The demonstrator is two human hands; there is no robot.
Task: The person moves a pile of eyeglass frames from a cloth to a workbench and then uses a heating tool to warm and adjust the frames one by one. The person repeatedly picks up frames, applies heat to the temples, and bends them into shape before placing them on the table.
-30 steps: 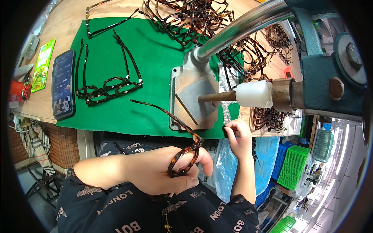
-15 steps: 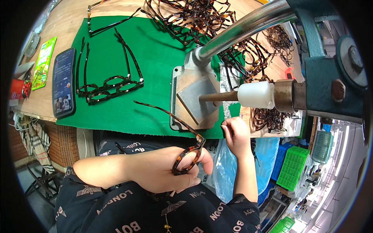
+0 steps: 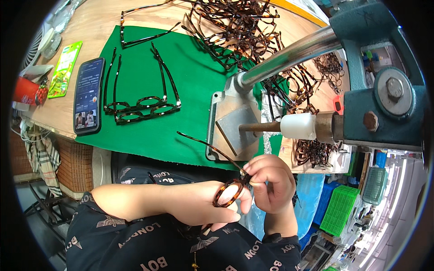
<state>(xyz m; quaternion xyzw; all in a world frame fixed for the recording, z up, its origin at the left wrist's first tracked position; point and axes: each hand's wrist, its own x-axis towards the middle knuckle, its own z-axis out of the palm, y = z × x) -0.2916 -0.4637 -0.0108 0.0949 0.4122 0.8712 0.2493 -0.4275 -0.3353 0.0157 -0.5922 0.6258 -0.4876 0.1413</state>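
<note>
At the far left edge of the wooden worktop (image 3: 97, 20) stand a red cup (image 3: 25, 90) and a green packet (image 3: 64, 69), with a dark phone (image 3: 88, 95) lying half on the green mat (image 3: 190, 77). Just right of the phone, two dark spectacle frames (image 3: 142, 106) lie on the mat with their arms spread away from the person; bare mat lies open between them and the mat's near edge. Below that edge, off the worktop, the left hand (image 3: 203, 207) has its fingers curled closed around a tortoiseshell frame (image 3: 228, 192), one arm of which juts up-left over the mat's border. The right hand (image 3: 269, 183) meets it, its fingers pinched shut at the frame's hinge. Beyond them sits a grey metal plate (image 3: 235, 126) under a press (image 3: 375, 77), whose rod ends in a white tip (image 3: 298, 126). A heap of brown frames (image 3: 239, 31) crowds the far right.
</note>
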